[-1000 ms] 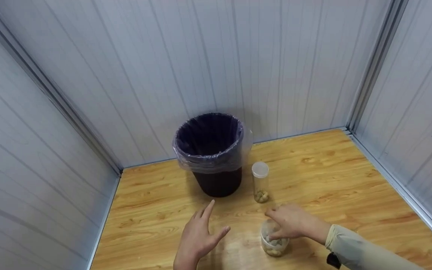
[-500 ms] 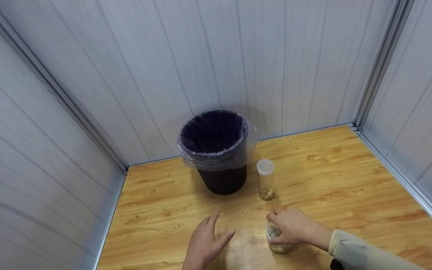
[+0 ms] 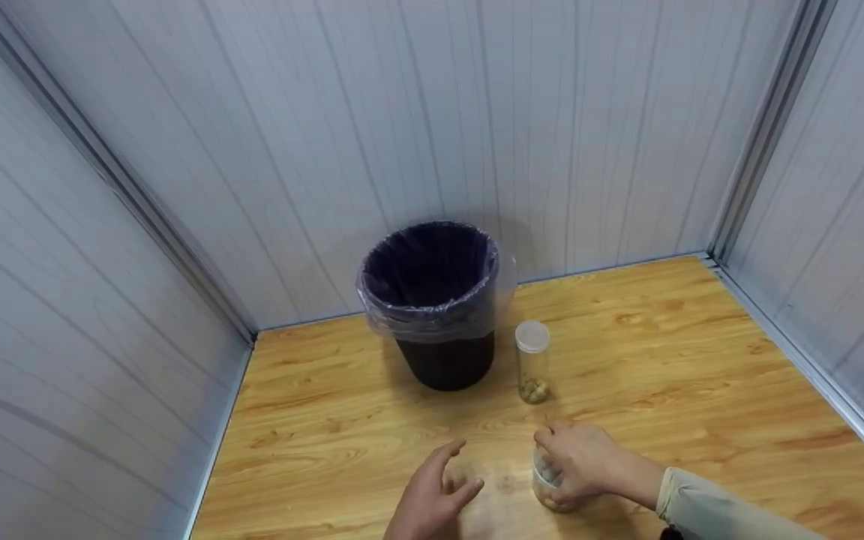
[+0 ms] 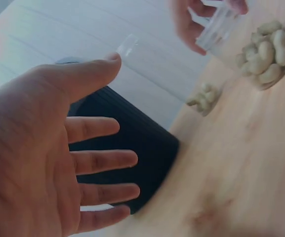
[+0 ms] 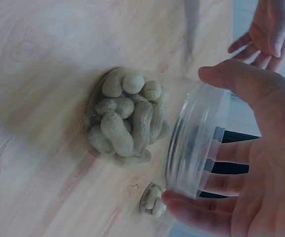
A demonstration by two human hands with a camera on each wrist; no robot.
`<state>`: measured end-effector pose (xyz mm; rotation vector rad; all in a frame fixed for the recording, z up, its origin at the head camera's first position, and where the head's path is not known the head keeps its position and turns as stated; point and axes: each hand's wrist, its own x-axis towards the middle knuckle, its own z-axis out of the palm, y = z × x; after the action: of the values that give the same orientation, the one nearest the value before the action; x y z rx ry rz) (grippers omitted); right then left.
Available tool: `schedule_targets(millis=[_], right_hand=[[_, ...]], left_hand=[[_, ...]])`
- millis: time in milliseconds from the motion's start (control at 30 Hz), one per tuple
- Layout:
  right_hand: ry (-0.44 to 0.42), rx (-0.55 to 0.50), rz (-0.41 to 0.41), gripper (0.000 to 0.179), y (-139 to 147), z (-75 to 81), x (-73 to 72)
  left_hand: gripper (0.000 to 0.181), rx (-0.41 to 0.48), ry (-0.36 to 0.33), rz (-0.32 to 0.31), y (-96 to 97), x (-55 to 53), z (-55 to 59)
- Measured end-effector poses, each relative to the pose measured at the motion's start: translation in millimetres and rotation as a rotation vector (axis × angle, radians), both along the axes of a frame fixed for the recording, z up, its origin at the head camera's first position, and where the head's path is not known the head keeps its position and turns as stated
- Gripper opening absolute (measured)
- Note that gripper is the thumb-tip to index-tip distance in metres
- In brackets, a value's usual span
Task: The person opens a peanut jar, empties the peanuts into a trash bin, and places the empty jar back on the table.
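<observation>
Left hand (image 3: 423,499) lower centre of the frame, fingers spread, holding nothing. Dark bin (image 3: 447,365) with plastic liner (image 3: 432,322), centre. Tall jar (image 3: 532,360), few peanuts (image 3: 534,390) inside, upright right of bin. Short jar (image 5: 191,138), more peanuts, lower right of centre, right hand (image 3: 586,457) gripping its top; lid or bare rim, cannot tell. Step looks like getting hold of the jar top; next move probably calls for left hand steadying it. No readable brand, label or writing

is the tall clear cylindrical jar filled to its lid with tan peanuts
No, in the head view tan peanuts lie only at the bottom of the tall clear cylindrical jar, below its round whitish lid.
</observation>
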<state>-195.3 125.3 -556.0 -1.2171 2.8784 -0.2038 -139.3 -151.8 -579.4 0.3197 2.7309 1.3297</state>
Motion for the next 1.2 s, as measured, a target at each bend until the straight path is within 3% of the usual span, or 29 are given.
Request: schedule_targets(millis=[133,267,467,700,833,1033,1200], right_hand=[[-0.028,-0.02,-0.02,0.069,0,5.6,-2.5],[-0.014,-0.063,-0.024,0.07,-1,17.2,-5.2],[-0.027,-0.163,-0.015,0.076,0,30.5,-6.6],[-0.036,-0.256,0.012,0.082,-2,40.6,-4.8],[-0.028,-0.311,0.062,0.083,-1,45.2,-3.4],[-0.056,-0.412,0.123,0.083,3,45.3,-6.8],[-0.078,-0.505,0.207,0.083,5,39.3,-8.7]], left_hand=[[0.068,0.216,-0.142,-0.031,6.8,-2.2,-12.0],[0.067,0.379,-0.236,-0.005,14.9,-2.5,-20.8],[0.068,0.571,-0.198,0.053,25.0,-3.9,-32.6],[0.065,0.909,-0.245,0.157,37.8,-2.3,-43.6],[0.061,0.99,-0.205,0.181,46.1,0.4,-47.5],[0.065,1.083,-0.246,0.215,51.3,2.8,-49.4],[0.064,1.195,-0.25,0.147,50.5,4.9,-54.2]])
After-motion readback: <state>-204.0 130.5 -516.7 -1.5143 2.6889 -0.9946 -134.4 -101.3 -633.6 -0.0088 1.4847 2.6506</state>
